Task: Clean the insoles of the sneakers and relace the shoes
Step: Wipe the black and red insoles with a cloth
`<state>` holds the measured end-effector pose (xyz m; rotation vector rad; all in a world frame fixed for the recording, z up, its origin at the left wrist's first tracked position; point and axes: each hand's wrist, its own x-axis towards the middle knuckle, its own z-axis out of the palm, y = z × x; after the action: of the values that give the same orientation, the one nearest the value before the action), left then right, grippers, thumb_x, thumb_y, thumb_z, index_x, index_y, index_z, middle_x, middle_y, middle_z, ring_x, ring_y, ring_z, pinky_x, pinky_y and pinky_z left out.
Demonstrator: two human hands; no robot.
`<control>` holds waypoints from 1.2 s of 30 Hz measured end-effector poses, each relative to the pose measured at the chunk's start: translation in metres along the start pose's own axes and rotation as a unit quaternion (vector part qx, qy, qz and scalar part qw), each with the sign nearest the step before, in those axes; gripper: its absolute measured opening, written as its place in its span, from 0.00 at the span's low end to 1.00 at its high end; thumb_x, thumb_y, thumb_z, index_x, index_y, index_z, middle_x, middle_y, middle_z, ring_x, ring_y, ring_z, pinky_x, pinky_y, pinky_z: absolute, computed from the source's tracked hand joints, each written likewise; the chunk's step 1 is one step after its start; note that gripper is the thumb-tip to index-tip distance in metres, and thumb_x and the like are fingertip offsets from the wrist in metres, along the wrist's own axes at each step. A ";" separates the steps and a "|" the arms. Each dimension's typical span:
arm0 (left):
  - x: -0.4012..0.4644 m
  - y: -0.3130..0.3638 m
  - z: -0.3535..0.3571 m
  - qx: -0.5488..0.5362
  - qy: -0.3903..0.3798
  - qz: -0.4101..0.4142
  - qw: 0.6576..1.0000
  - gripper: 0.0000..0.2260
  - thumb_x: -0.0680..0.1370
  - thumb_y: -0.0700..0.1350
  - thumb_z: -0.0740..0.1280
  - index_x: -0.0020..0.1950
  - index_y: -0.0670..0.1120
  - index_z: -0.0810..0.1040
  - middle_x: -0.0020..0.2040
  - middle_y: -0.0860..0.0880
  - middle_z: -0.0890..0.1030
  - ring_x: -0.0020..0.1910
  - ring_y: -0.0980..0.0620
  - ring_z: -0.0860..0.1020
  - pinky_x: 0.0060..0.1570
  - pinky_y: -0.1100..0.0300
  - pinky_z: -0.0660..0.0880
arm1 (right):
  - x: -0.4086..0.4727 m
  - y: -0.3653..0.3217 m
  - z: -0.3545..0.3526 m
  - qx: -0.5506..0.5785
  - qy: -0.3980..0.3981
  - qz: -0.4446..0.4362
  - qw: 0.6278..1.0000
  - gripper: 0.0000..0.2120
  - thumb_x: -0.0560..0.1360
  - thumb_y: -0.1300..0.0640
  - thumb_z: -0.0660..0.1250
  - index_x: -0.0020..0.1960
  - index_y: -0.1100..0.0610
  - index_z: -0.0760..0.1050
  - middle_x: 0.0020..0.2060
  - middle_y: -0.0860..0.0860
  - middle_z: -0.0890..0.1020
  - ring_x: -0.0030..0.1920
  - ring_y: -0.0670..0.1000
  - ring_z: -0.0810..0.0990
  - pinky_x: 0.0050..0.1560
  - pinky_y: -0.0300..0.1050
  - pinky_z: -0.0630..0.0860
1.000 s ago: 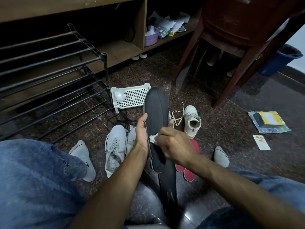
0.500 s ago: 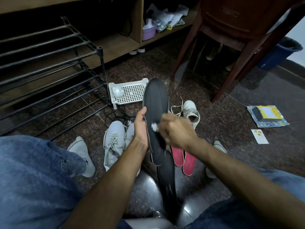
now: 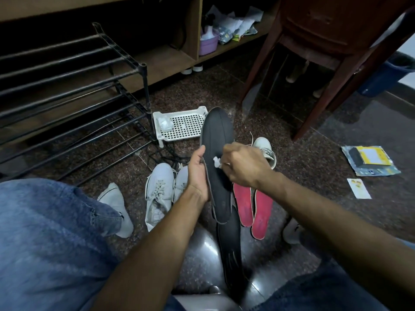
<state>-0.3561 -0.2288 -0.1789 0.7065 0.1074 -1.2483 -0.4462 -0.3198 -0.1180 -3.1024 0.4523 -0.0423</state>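
Now wiping the black insole (image 3: 217,158).
I see the left hand (image 3: 197,173) gripping its edge; the right hand (image 3: 243,164) pinches a white wipe (image 3: 216,162) against it.

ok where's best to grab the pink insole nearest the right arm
Pinch the heel end of the right-hand pink insole, coming from the near side. It lies flat on the floor, its heel pointing toward the person and uncovered, while the right hand hides its toe end.
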 end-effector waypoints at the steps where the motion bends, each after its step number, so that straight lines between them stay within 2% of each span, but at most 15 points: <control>1: 0.000 0.004 -0.001 -0.005 0.001 0.007 1.000 0.24 0.77 0.57 0.58 0.59 0.40 0.80 0.53 0.40 0.82 0.50 0.43 0.81 0.59 0.50 0.73 | -0.007 -0.005 0.000 0.000 0.006 -0.035 0.999 0.07 0.73 0.55 0.64 0.39 0.55 0.77 0.43 0.52 0.77 0.47 0.56 0.79 0.32 0.45 0.67; 3: 0.001 0.011 -0.004 0.000 -0.003 -0.002 1.000 0.28 0.76 0.60 0.58 0.63 0.38 0.77 0.50 0.36 0.81 0.47 0.39 0.79 0.58 0.47 0.73 | -0.028 -0.015 0.007 0.006 0.017 -0.106 0.994 0.07 0.69 0.56 0.68 0.33 0.54 0.75 0.36 0.50 0.75 0.38 0.54 0.79 0.27 0.42 0.61; 5: 0.002 0.013 -0.004 0.001 -0.011 -0.008 1.000 0.32 0.76 0.61 0.58 0.67 0.37 0.73 0.49 0.33 0.79 0.46 0.38 0.78 0.54 0.45 0.75 | -0.040 -0.019 0.012 0.006 0.014 -0.133 0.991 0.09 0.67 0.55 0.71 0.31 0.53 0.73 0.34 0.48 0.74 0.35 0.52 0.77 0.24 0.41 0.62; 8: 0.004 0.016 -0.003 0.002 -0.016 0.018 1.000 0.29 0.77 0.60 0.56 0.63 0.37 0.76 0.47 0.34 0.80 0.43 0.40 0.80 0.49 0.50 0.78 | -0.032 -0.012 0.015 0.027 0.063 -0.098 0.993 0.09 0.70 0.54 0.64 0.31 0.53 0.73 0.35 0.48 0.74 0.37 0.52 0.78 0.23 0.42 0.66; 11: 0.004 0.021 0.003 -0.013 -0.021 0.032 0.999 0.26 0.78 0.58 0.57 0.60 0.38 0.79 0.53 0.36 0.81 0.50 0.40 0.80 0.54 0.50 0.77 | -0.020 -0.011 0.015 0.062 0.125 -0.017 0.990 0.15 0.71 0.50 0.57 0.34 0.54 0.77 0.37 0.49 0.76 0.40 0.54 0.80 0.26 0.45 0.72; 15: 0.007 0.018 0.002 -0.019 -0.019 0.045 0.999 0.24 0.79 0.56 0.55 0.57 0.39 0.80 0.52 0.40 0.83 0.48 0.43 0.82 0.52 0.53 0.79 | -0.005 -0.009 0.008 0.069 0.100 0.023 0.992 0.14 0.72 0.50 0.59 0.37 0.55 0.79 0.38 0.49 0.76 0.41 0.57 0.80 0.31 0.47 0.74; 17: 0.008 0.017 0.000 -0.035 -0.017 0.033 0.999 0.25 0.78 0.58 0.57 0.55 0.39 0.82 0.48 0.39 0.83 0.45 0.42 0.81 0.53 0.49 0.78 | -0.015 -0.017 0.008 0.103 0.093 -0.018 0.990 0.08 0.71 0.53 0.64 0.37 0.54 0.78 0.37 0.49 0.76 0.39 0.55 0.79 0.30 0.44 0.70; 20: 0.008 0.015 -0.002 -0.044 -0.009 0.009 0.999 0.28 0.75 0.60 0.61 0.64 0.39 0.76 0.54 0.36 0.78 0.48 0.39 0.77 0.60 0.38 0.71 | -0.037 -0.035 0.009 0.123 0.075 -0.083 0.986 0.11 0.72 0.52 0.60 0.35 0.54 0.76 0.37 0.48 0.75 0.38 0.52 0.77 0.27 0.44 0.68; 22: 0.009 0.009 0.000 -0.040 0.005 0.028 0.999 0.27 0.77 0.58 0.60 0.66 0.39 0.75 0.58 0.36 0.78 0.50 0.40 0.79 0.60 0.45 0.74 | -0.024 -0.029 0.005 0.088 0.083 -0.049 0.991 0.10 0.73 0.52 0.60 0.36 0.54 0.76 0.38 0.49 0.75 0.40 0.54 0.78 0.29 0.45 0.68; 25: 0.005 0.003 0.006 0.002 -0.001 0.031 1.000 0.23 0.79 0.57 0.57 0.62 0.42 0.79 0.54 0.43 0.82 0.50 0.46 0.81 0.56 0.54 0.76 | 0.006 -0.005 -0.003 0.029 0.040 0.050 0.998 0.10 0.75 0.52 0.62 0.43 0.55 0.79 0.45 0.51 0.76 0.50 0.56 0.78 0.38 0.49 0.71; 27: 0.004 0.009 0.007 -0.004 -0.013 0.026 1.000 0.24 0.79 0.57 0.56 0.63 0.42 0.78 0.54 0.43 0.82 0.51 0.45 0.81 0.58 0.53 0.75 | 0.008 -0.003 -0.003 0.044 0.033 0.029 0.998 0.08 0.75 0.53 0.63 0.43 0.55 0.79 0.45 0.50 0.77 0.48 0.57 0.79 0.38 0.49 0.72; 30: 0.008 0.019 0.001 -0.042 -0.019 0.026 0.999 0.25 0.79 0.58 0.57 0.60 0.40 0.77 0.49 0.39 0.82 0.45 0.41 0.80 0.49 0.47 0.79 | -0.022 -0.025 0.000 0.116 0.029 -0.072 0.990 0.06 0.72 0.56 0.66 0.37 0.55 0.78 0.38 0.50 0.76 0.38 0.55 0.78 0.30 0.46 0.70; 32: 0.008 0.019 -0.002 -0.048 -0.006 0.011 0.999 0.27 0.77 0.60 0.58 0.63 0.39 0.75 0.51 0.37 0.79 0.46 0.39 0.78 0.47 0.42 0.80 | -0.037 -0.031 0.004 0.114 0.027 -0.104 0.988 0.09 0.72 0.54 0.63 0.36 0.55 0.77 0.37 0.48 0.75 0.38 0.52 0.78 0.26 0.43 0.67; 34: 0.012 0.016 -0.002 -0.044 0.019 0.010 0.999 0.28 0.77 0.60 0.58 0.65 0.39 0.75 0.51 0.36 0.80 0.46 0.39 0.80 0.50 0.45 0.80 | -0.027 -0.024 0.009 0.110 0.054 -0.064 0.990 0.09 0.73 0.52 0.62 0.39 0.53 0.78 0.39 0.48 0.77 0.42 0.53 0.79 0.30 0.44 0.70; 36: 0.016 0.014 0.001 -0.017 0.037 0.018 0.999 0.27 0.80 0.60 0.55 0.62 0.39 0.77 0.48 0.39 0.83 0.43 0.43 0.83 0.46 0.53 0.81 | -0.014 -0.011 0.014 0.142 0.076 0.032 0.986 0.08 0.74 0.51 0.63 0.44 0.51 0.80 0.44 0.48 0.78 0.47 0.54 0.80 0.37 0.46 0.72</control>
<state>-0.3389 -0.2405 -0.1790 0.7224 0.1752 -1.1832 -0.4566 -0.3055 -0.1321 -2.8139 0.4990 -0.3150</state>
